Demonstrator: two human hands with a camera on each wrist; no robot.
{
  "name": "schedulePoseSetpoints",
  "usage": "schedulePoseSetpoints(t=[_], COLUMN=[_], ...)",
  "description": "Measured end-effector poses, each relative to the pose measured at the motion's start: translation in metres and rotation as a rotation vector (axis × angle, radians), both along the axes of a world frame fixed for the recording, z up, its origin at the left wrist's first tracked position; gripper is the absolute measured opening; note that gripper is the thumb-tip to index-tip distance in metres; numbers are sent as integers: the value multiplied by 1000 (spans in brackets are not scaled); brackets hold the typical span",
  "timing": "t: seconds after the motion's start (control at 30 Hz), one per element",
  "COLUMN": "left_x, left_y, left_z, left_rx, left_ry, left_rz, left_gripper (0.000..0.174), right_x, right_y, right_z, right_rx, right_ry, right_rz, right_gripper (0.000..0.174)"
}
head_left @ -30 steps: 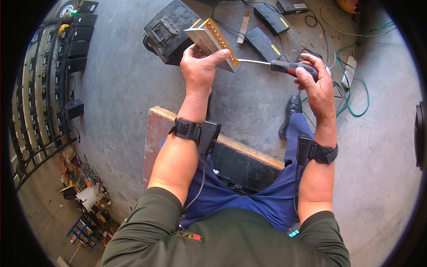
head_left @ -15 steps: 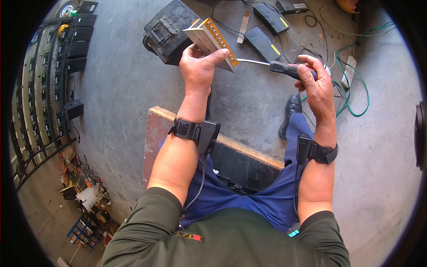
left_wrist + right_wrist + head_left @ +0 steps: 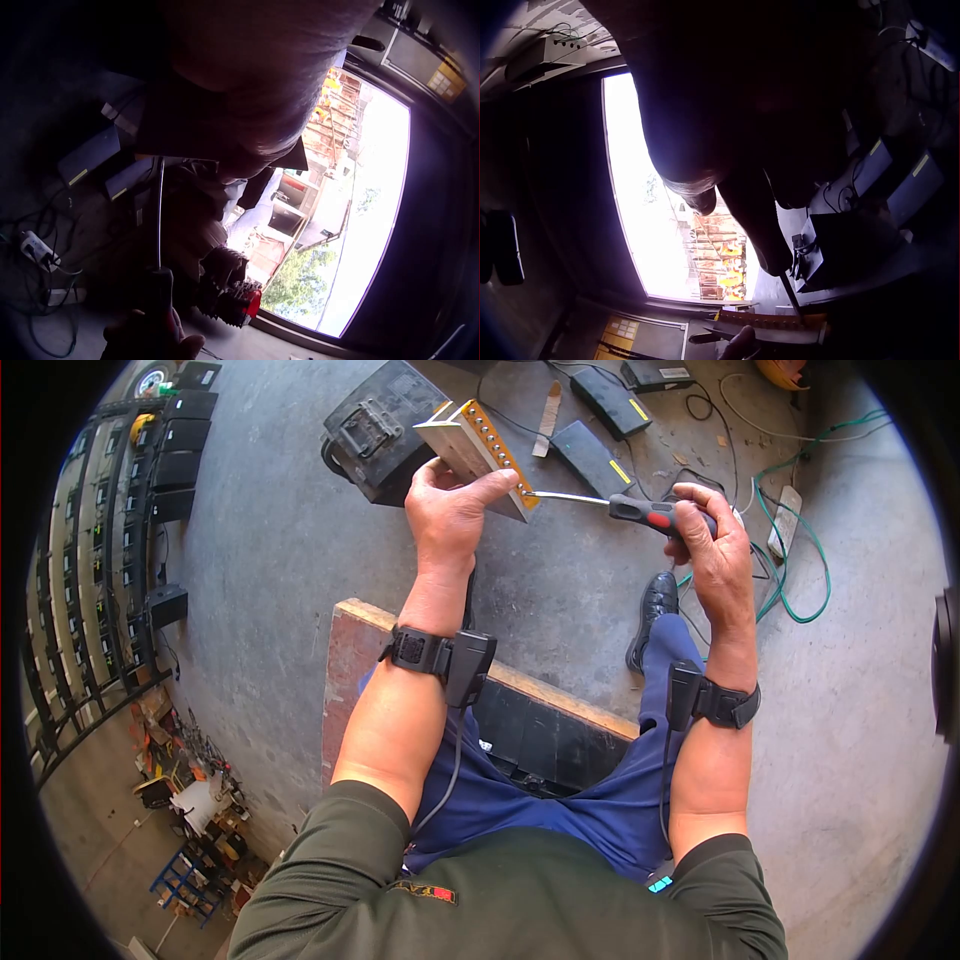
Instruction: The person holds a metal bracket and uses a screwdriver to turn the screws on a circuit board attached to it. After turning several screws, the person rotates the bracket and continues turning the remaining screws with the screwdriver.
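In the head view my left hand (image 3: pixel 445 515) grips a flat-sided metal piece (image 3: pixel 462 455), its thumb along the near end. An orange strip (image 3: pixel 484 438) with a row of screw heads runs along the edge of that piece. My right hand (image 3: pixel 715 550) holds a screwdriver (image 3: pixel 635 510) by its black and red handle, thumb and fingers around the rear part. The steel shaft points left, and its tip is at the strip's lower end, close by the left thumb. Both wrist views are dark; the shaft (image 3: pixel 160 217) shows against the metal piece in the left one.
Beyond the left hand a dark box with a handle (image 3: pixel 370 430) stands on the concrete floor. Black flat cases (image 3: pixel 590 457), cables and a white power strip (image 3: pixel 786 520) lie further right. A wood-edged board (image 3: pixel 560 700) is between the legs; a rack (image 3: pixel 100 560) stands left.
The screwdriver handle has turned about its axis, bringing a red patch to the upper face. My right thumb and fingers have shifted slightly on it. The left hand and metal piece stay nearly still.
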State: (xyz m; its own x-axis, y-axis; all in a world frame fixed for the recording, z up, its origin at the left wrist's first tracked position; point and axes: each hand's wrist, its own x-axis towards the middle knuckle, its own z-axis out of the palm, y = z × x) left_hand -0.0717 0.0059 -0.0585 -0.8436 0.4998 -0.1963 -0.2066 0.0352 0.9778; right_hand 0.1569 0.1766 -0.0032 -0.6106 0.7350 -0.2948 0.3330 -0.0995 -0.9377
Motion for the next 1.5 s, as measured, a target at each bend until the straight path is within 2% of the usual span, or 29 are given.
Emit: schedulePoseSetpoints(t=[0.13,0.27,0.33,0.43,0.57,0.63,0.77,0.83,0.93,0.97,1.03,1.13,1.27,1.33,1.47,1.5], left_x=[-1,-1,-3,-2,-2,-1,1,-1,0,0,-1,-2,-2,-3,-2,-2], left_y=[1,0,-1,-1,-1,0,1,0,0,0,-1,-1,-1,-1,-1,-1], left_z=[-1,-1,-3,-2,-2,-2,1,1,1,2,0,-1,-1,-3,-1,-1], left_rx=[4,-7,18,5,-12,-21,-29,21,6,6,8,-9,-5,3,-19,-13], left_ry=[-6,17,-4,9,12,20,37,0,-4,-3,-8,-13,3,-13,3,0], left_rz=[6,4,-23,-21,-18,4,7,-17,-9,-8,-11,-7,-18,-8,0,-6], left_gripper=[70,69,69,69,69,69,68,67,67,67,68,69,70,69,69,69], right_x=[-2,0,2,2,-2,-4,-1,0,2,2,1,-1,1,2,1,0], right_y=[-4,-2,3,5,-4,-5,-2,1,6,4,-1,-5,-1,4,2,-1], right_z=[-6,-1,0,-2,0,-2,1,4,2,2,-1,-2,-1,-3,-1,-1], right_rx=[237,152,-22,-99,70,142,141,-26,-116,-116,130,151,120,-47,-68,7], right_ry=[164,121,8,-14,28,228,132,5,-73,-73,11,160,106,8,-18,25], right_rz=[-9,20,50,52,27,4,22,5,46,47,73,12,46,57,63,59], right_gripper=[43,43,45,46,46,46,47,48,43,43,44,44,44,45,46,46])
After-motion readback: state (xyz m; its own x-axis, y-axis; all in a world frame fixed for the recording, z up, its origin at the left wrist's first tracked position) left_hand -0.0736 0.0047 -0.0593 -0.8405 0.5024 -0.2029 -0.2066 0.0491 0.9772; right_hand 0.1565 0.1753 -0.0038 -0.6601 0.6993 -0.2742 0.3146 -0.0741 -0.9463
